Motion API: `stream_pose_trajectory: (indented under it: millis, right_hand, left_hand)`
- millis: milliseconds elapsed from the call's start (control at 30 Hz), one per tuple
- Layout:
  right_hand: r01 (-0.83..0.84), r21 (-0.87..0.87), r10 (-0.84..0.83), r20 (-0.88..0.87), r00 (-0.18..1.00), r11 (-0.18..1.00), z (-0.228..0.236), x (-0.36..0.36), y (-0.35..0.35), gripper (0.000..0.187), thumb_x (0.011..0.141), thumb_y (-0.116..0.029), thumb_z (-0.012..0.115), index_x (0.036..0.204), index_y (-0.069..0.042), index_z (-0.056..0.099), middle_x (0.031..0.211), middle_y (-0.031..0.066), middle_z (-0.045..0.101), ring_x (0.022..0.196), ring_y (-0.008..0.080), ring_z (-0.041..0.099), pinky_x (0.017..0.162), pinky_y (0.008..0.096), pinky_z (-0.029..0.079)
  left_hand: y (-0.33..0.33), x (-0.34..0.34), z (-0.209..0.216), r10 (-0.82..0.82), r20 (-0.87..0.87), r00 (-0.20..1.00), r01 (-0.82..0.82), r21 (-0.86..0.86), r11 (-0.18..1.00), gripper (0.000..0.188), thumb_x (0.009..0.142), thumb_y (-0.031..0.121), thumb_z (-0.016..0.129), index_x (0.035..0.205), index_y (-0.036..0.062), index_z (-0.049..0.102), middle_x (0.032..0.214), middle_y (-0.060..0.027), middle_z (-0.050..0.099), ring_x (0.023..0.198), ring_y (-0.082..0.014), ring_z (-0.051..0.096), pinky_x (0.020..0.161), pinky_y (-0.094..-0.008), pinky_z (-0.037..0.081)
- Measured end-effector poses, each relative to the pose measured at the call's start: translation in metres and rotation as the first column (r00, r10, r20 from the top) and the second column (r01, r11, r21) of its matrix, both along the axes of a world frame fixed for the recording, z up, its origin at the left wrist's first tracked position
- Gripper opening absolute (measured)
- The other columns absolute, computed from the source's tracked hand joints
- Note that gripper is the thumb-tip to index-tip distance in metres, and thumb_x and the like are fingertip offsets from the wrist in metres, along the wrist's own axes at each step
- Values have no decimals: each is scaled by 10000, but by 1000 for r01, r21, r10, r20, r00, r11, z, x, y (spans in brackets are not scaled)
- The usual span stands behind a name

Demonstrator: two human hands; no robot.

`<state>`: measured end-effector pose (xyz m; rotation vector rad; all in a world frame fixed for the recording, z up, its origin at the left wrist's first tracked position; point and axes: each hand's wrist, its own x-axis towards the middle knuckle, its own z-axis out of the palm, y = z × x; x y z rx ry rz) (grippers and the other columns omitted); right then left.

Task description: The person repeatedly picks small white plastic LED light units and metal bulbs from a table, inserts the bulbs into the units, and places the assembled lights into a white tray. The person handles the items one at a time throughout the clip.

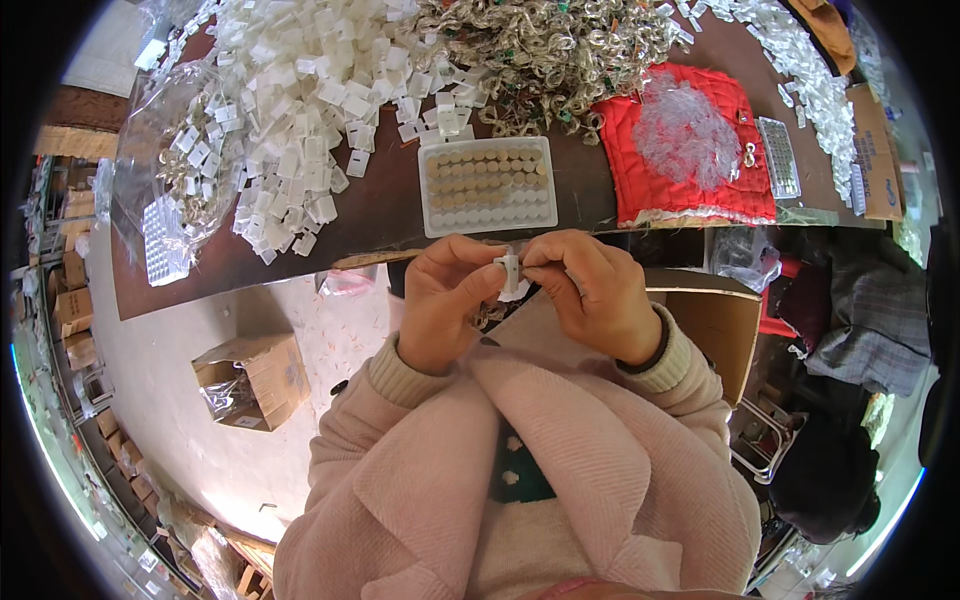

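Observation:
In front of my chest, at the table's near edge, my two hands meet around a small white plastic card (511, 273). My left hand (444, 300) pinches it between thumb and fingers. The fingers of my right hand (600, 298) are pressed together at the card's right side; what they grip there is too small to make out. Just beyond my hands lies a clear plastic tray (430, 190) with rows of round beige and white pieces. A little of something shiny hangs below my left hand, partly hidden.
Heaps of white cards (300, 130) and tangled metallic jewellery (560, 50) cover the far side of the dark table (385, 190). A red cloth (625, 150) with clear plastic bits (685, 130) lies at right. An open cardboard box (275, 375) stands on the floor at left.

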<state>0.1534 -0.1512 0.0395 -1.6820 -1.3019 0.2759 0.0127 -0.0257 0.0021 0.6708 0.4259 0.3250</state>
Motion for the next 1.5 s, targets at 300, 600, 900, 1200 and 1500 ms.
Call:
stream_pose_trajectory:
  millis: [300,600,900,1200,1500]
  right_hand:
    - [-92,-8,91,-107,990,996,-2,13,4,131,815,-5,724,928,-38,667,821,115,674,727,294,669,650,352,531]
    - [515,13,-478,395,785,857,-39,84,50,184,842,-97,718,1022,-129,700,927,89,636,765,301,657,631,402,520]
    - [476,44,-436,481,761,879,-49,93,47,144,831,-108,724,971,-121,693,926,68,644,791,293,654,658,394,523]
    - [433,163,-462,356,812,886,-41,96,32,189,808,-44,752,988,-58,696,1009,107,672,885,303,648,751,362,523]
    - [474,156,-489,455,744,867,-52,93,49,257,756,-98,790,996,-77,698,914,79,666,884,287,633,767,385,505]
  left_hand:
    - [4,-3,-5,-41,-15,999,41,2,999,178,905,101,701,1049,20,634,880,-85,693,722,-116,629,643,-223,489]
    - [11,2,-5,-29,104,994,54,-255,965,307,998,213,547,1234,17,561,1077,-151,612,816,-209,606,697,-311,499]
    - [10,3,-11,-68,82,994,81,-167,983,239,977,181,574,1157,23,578,1069,-147,605,742,-189,575,590,-280,456]
    - [9,3,-10,-63,93,994,78,-164,983,167,961,111,592,1107,31,602,1061,-150,610,739,-186,573,589,-283,456]
    - [9,2,-9,-65,71,995,75,-158,985,147,958,109,596,1076,21,600,1028,-145,605,710,-180,563,566,-270,435]
